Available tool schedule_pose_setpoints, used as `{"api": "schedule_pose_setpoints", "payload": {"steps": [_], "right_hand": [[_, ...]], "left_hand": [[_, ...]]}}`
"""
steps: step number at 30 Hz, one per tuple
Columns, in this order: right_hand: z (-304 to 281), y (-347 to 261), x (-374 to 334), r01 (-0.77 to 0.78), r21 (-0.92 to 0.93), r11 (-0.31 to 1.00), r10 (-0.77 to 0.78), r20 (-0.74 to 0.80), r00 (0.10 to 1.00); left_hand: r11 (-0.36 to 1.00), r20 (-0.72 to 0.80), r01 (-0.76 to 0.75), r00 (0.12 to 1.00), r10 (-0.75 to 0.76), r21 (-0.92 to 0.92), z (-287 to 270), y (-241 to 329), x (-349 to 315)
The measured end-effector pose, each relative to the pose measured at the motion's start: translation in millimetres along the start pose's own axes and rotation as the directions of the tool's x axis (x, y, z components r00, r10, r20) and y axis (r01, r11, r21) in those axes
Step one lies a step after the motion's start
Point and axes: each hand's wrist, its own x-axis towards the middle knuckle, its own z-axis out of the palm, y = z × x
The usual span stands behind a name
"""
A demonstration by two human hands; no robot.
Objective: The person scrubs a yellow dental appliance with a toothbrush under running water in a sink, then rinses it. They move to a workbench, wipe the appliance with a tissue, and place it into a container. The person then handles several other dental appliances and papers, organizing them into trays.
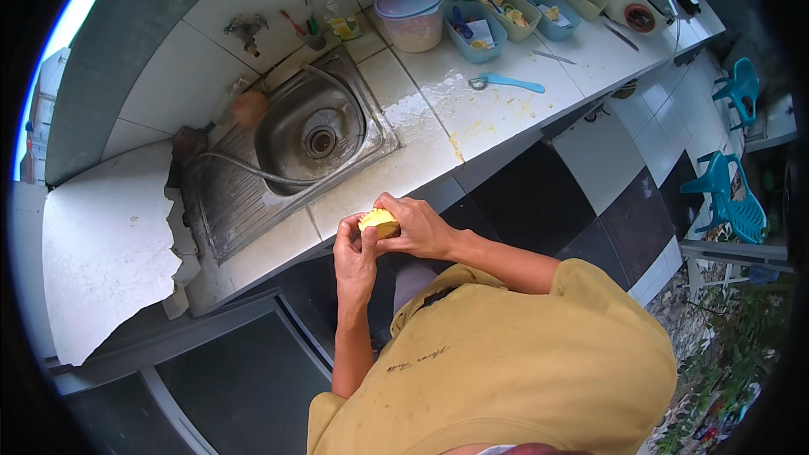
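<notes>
Yellow lump [381,221] of food, held up at my fingertips rather than deep in either palm, right by the front edge of the counter in this view. Both hands are on it: my left hand [355,266] has it pinched from the left with the thumb on the near side, and my right hand [424,229] is curled around the right side, fingers over the far end. So yeah, grasped two-handed, and part of its pale yellow surface shows between my fingers. Can't tell how hard I'm squeezing.

Just past that is the white tiled counter [383,177], then the metal sink [282,139] with a gray hose [244,165] draped in it. Off to the right there's a blue-handled peeler [516,82] near some yellowish scraps [456,147]. Farther back: a lidded bucket [413,27] beside a pale blue tub [477,52].
</notes>
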Motion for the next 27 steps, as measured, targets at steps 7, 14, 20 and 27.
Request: {"api": "schedule_pose_setpoints", "payload": {"steps": [7,14,20,27], "right_hand": [[-33.4,19.0,-64.1,-0.271,0.548,0.792,0.245,0.123,0.962],[-69.6,-46.8,-45.8,-0.292,0.358,0.887,0.252,0.156,0.955],[-80.2,-140.6,4.7,0.067,0.851,0.521,-0.479,0.226,0.848],[105.8,-50.8,88.7,0.273,-0.763,0.586,-0.232,0.164,0.959]], "left_hand": [[0.948,0.222,-0.269,0.927,0.302,-0.168,-76.5,97.4,-120.1],[0.795,-0.277,0.552,0.828,-0.487,0.251,-163.3,-165.4,-193.2],[0.932,-0.544,0.244,0.76,-0.356,-0.268,-111.8,-185.7,-351.4],[0.873,-0.802,-0.156,0.493,-0.337,-0.463,-80.6,-197.4,-439.7]]}}
